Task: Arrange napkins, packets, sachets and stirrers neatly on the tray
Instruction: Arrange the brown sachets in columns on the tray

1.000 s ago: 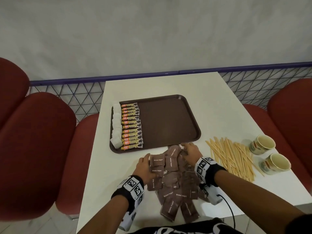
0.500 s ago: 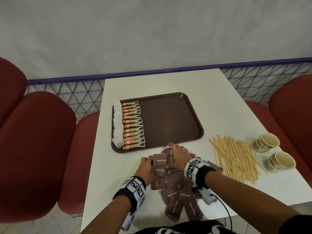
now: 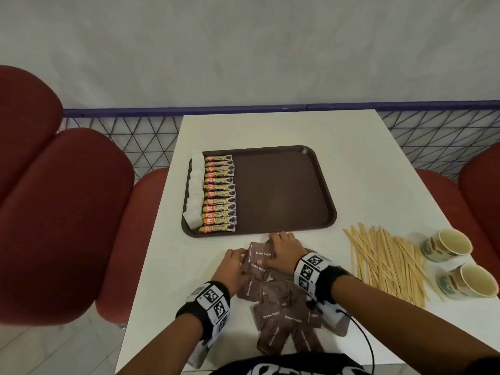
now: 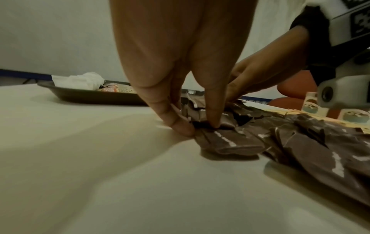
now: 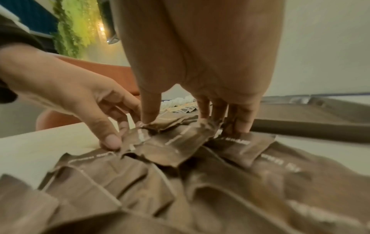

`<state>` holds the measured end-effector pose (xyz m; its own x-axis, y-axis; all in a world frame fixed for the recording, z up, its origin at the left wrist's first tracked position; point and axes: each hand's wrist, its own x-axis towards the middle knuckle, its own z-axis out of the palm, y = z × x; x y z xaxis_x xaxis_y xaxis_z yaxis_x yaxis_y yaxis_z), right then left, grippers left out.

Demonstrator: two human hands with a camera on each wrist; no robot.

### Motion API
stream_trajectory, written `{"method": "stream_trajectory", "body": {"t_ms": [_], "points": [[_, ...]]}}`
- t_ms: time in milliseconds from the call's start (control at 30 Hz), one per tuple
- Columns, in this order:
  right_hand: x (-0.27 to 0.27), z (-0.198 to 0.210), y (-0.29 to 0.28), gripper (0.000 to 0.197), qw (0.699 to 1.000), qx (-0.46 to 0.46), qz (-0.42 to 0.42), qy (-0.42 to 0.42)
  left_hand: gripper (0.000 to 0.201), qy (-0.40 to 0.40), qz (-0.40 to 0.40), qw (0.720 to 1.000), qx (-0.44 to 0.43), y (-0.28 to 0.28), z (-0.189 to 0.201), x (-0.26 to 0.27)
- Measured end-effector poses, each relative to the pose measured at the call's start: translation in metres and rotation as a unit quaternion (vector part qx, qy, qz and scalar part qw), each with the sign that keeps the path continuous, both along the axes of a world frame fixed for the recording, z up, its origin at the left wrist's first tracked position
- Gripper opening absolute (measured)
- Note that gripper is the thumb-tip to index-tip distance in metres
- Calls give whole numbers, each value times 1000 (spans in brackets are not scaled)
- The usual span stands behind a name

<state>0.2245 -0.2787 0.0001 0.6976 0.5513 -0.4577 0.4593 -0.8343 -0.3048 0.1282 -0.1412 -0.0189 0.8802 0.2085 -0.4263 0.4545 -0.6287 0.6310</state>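
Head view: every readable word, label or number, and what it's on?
"Brown Sugar": white print on the brown sachets.
"GRANULES": on the stick packets; their red logo is too small to read.
Paper cups: printed pattern, no legible words.
Wrist tags: black-and-white codes, no words.
Shirt print: cut off, unreadable.

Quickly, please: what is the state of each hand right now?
Left hand: pinches brown sugar sachets at the pile's edge.
Right hand: open, straight fingers pressing on the same sachets.
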Motion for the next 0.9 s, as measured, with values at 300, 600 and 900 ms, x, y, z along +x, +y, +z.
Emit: {"method": "stream_trajectory", "body": {"t_ms": [300, 600, 900], "points": [[5, 0, 11, 63, 999, -24, -18, 32, 47, -26, 65, 997, -24, -13, -7, 11], [2, 7, 20, 54, 997, 27, 11, 67, 42, -56, 161, 980, -107, -20, -12, 13], [10, 8, 13, 39, 990, 112, 19, 84, 34, -69, 101, 985, -124, -3, -3, 12]]}}
